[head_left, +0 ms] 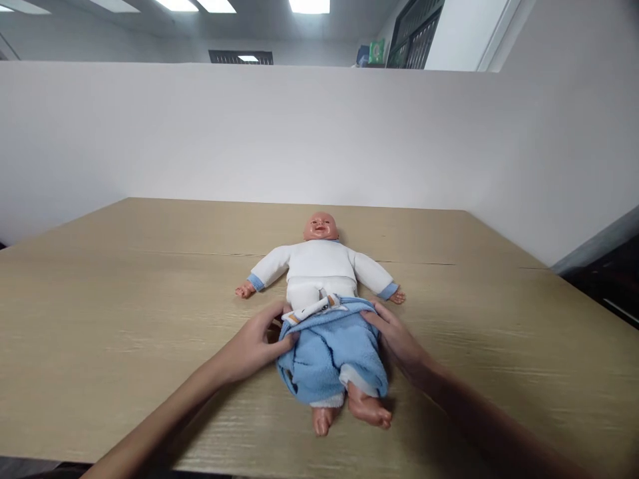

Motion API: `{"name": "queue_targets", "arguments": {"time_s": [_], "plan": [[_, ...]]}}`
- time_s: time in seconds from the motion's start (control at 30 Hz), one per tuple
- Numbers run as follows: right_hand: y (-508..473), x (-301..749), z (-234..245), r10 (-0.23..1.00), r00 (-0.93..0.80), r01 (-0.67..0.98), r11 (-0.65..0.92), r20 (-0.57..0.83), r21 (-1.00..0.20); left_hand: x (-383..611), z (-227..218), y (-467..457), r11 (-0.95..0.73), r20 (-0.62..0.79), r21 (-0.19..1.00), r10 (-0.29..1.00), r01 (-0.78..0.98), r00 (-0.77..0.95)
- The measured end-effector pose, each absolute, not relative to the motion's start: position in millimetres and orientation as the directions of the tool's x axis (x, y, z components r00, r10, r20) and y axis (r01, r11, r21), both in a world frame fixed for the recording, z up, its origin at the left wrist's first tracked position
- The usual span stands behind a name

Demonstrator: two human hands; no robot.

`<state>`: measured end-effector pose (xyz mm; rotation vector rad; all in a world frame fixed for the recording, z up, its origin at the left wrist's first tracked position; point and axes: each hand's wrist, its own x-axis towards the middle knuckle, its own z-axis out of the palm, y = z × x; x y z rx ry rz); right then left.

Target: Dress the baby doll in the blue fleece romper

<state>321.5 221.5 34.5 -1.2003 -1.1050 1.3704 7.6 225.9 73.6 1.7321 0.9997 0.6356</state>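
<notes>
A baby doll (322,259) lies on its back on the table, head away from me, in a white long-sleeved top with blue cuffs. Blue fleecy trousers (319,359) cover its legs up to the thighs, and its bare feet stick out at the near end. My left hand (267,336) pinches the trousers' waistband at the left side, thumb on the outside. At the right side, my right hand (397,332) grips the same waistband. A white patterned flap (312,309) of cloth is bunched at the waistband's front. Some fingertips are hidden behind the cloth.
The wooden table (150,286) extends around the doll on all sides. A white partition wall (279,133) rises behind it and along the right. Some dark object (609,266) stands beyond the table's right edge.
</notes>
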Motion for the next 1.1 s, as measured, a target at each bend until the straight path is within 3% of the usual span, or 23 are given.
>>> {"name": "queue_targets", "arguments": {"time_s": [0.2,0.43,0.7,0.87,0.97,1.1], "plan": [[221.2,322.1,30.4,0.977,-0.148,-0.211,-0.185,-0.156,-0.96,5.0,59.4,223.8,0.014,-0.075,0.992,0.857,0.122,0.51],[234.5,321.5,61.8,0.968,-0.249,0.042,0.044,0.032,-0.998,8.0,75.5,234.0,0.066,-0.118,0.99,0.874,0.124,0.472],[288.6,308.1,94.0,0.952,-0.267,0.138,0.191,0.149,-0.972,10.7,108.5,289.9,-0.25,0.135,0.941,0.896,0.228,0.422],[328.3,310.7,69.9,0.982,-0.11,0.203,0.171,0.151,-0.964,18.3,85.9,330.8,-0.275,0.188,0.919,0.935,0.282,0.299],[322.5,317.4,49.8,0.98,-0.13,0.228,0.176,0.15,-0.958,15.6,67.3,334.0,-0.247,0.164,0.913,0.951,0.326,0.262],[302.8,322.3,34.4,0.975,-0.197,0.144,0.134,0.105,-0.98,0.9,46.9,327.5,-0.155,0.076,0.962,0.942,0.224,0.326]]}}
